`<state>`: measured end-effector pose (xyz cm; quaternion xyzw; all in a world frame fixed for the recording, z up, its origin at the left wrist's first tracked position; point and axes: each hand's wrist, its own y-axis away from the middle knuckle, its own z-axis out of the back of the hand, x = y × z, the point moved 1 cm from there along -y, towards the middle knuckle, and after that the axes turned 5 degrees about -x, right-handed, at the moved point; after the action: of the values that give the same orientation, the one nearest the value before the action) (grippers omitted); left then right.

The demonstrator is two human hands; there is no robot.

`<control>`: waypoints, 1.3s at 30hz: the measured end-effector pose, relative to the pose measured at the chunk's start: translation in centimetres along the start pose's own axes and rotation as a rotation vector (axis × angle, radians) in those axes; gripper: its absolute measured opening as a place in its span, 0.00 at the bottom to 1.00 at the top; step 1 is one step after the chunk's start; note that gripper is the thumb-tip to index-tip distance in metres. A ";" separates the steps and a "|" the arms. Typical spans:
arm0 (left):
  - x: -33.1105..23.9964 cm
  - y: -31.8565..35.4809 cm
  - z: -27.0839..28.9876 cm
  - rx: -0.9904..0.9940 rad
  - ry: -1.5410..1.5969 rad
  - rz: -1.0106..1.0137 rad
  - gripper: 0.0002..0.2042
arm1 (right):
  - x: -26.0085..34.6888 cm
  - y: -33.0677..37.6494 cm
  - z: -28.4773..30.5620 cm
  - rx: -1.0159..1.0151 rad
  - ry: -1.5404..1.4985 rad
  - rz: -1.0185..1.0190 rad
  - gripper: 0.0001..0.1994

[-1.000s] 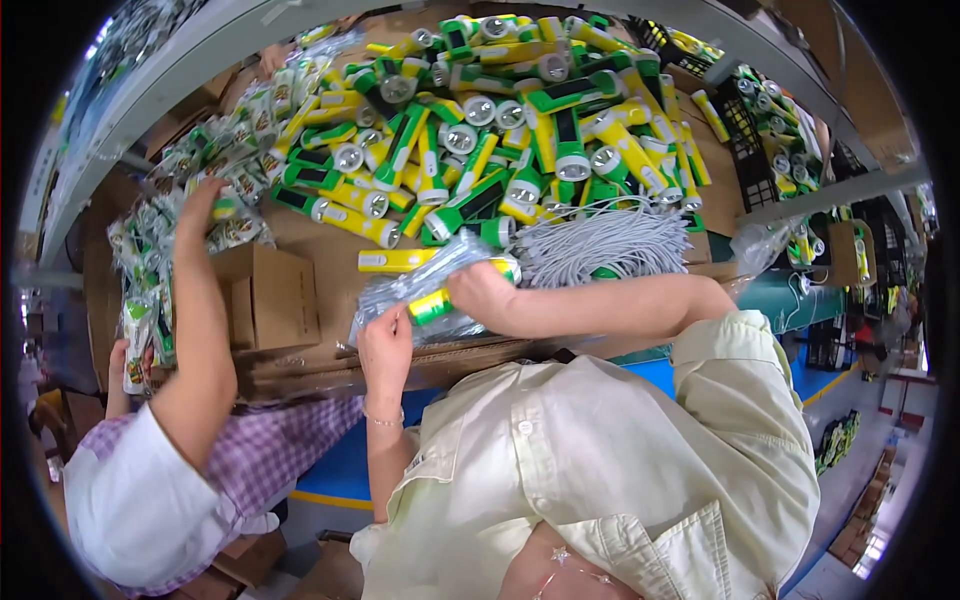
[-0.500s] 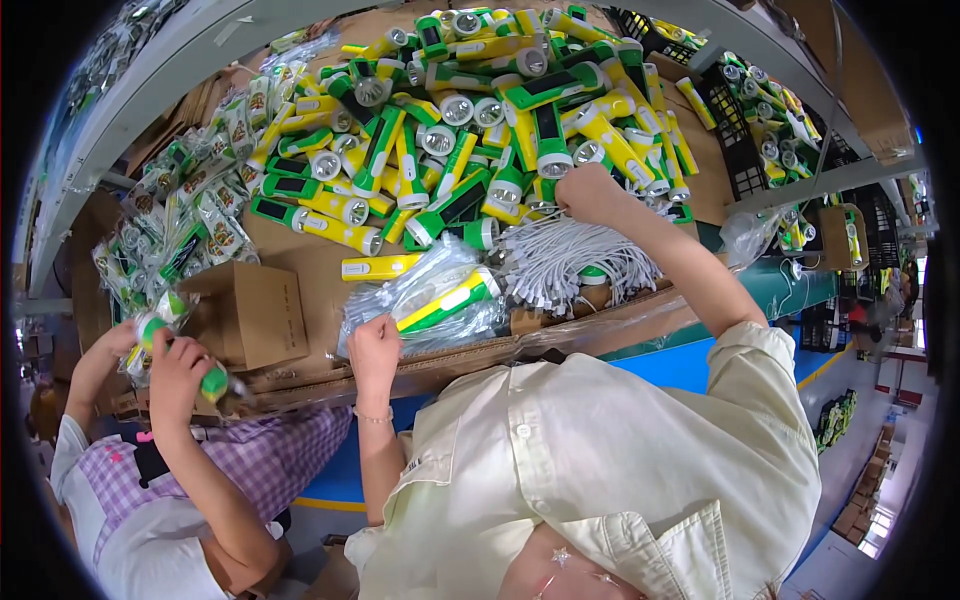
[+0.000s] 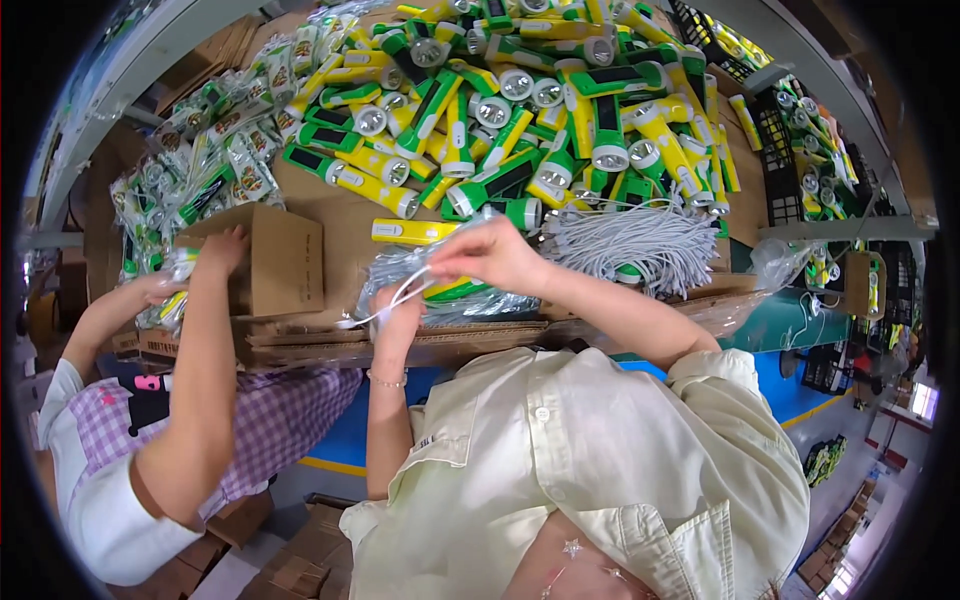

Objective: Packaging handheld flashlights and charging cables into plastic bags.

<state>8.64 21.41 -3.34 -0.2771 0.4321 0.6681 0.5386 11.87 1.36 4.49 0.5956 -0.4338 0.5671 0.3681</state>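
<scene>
A short white cable [image 3: 406, 292] is pinched in my right hand [image 3: 492, 258], its loose ends hanging toward my left hand [image 3: 396, 318]. My left hand is curled at the table's front edge, beside a stack of clear plastic bags [image 3: 490, 305]; what its fingers grip is hidden. Partly under my right hand, a yellow and green flashlight [image 3: 455, 290] lies on these bags. Just behind them rests a yellow flashlight [image 3: 413, 231]. To the right lies a large bundle of white cables [image 3: 635, 250].
Many flashlights [image 3: 490, 112] are heaped across the back. Bagged flashlights [image 3: 205, 190] lie at the left. A co-worker's hand [image 3: 226, 248] reaches into an open cardboard box [image 3: 288, 262]. Black crates [image 3: 780, 165] of flashlights and a metal shelf frame [image 3: 840, 228] stand at the right.
My right hand has come left from the cable bundle, bringing a white cable to my left hand. The co-worker's hand has moved into the box. The whole view has shifted slightly.
</scene>
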 end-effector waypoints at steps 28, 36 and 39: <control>-0.5 -0.1 2.0 0.021 0.368 0.091 0.03 | -5.2 -3.2 -3.0 0.150 1.054 0.512 0.08; -1.4 -1.4 2.8 0.099 0.284 0.038 0.04 | -4.0 -4.4 -2.4 0.224 0.943 0.457 0.10; -1.4 -1.4 2.7 0.107 0.338 0.071 0.04 | -4.7 -4.5 -2.3 0.223 1.016 0.472 0.11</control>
<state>10.65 23.22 -1.30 -0.3409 0.5608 0.6066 0.4486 15.37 5.57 0.23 0.1704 -0.2614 0.8915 0.3286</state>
